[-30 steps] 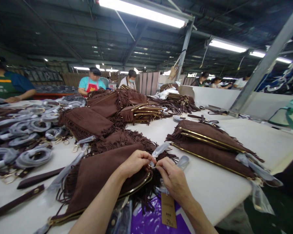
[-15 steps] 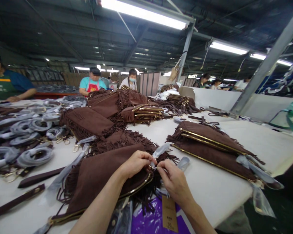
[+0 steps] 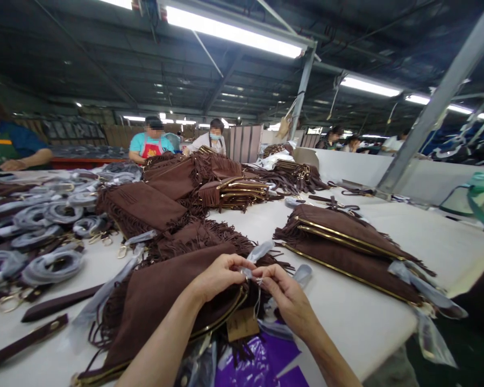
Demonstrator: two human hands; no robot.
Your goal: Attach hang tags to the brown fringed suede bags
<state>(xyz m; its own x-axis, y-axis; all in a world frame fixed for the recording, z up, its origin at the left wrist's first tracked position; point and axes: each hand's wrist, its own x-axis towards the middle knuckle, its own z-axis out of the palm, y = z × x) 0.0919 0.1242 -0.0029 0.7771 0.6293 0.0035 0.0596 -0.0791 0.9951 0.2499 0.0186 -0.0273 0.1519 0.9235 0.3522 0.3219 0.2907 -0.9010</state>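
A dark brown fringed bag (image 3: 161, 290) with a brass zipper lies in front of me on the white table. At its right corner my left hand (image 3: 221, 277) is closed in a pinch on a plastic-wrapped piece (image 3: 261, 250); the fingers partly hide what it is attached to. My right hand (image 3: 284, 293) pinches a thin white string (image 3: 258, 295) close to the left fingertips. A brown cardboard tag (image 3: 242, 324) hangs beneath the hands, beside the zipper edge. Under it lies a shiny purple plastic packet (image 3: 258, 363).
To the right lie stacked fringed bags (image 3: 347, 252); more bags (image 3: 177, 183) are heaped behind. Coiled plastic-wrapped straps (image 3: 54, 266) cover the left side, with brown straps (image 3: 28, 341) nearby. Co-workers (image 3: 152, 142) stand across the table. A metal post (image 3: 427, 113) rises at the right.
The tag has swung up and left, from below my right wrist to beneath both hands. The string now shows between my fingers. Both hands stay at the bag's corner; the view has shifted slightly.
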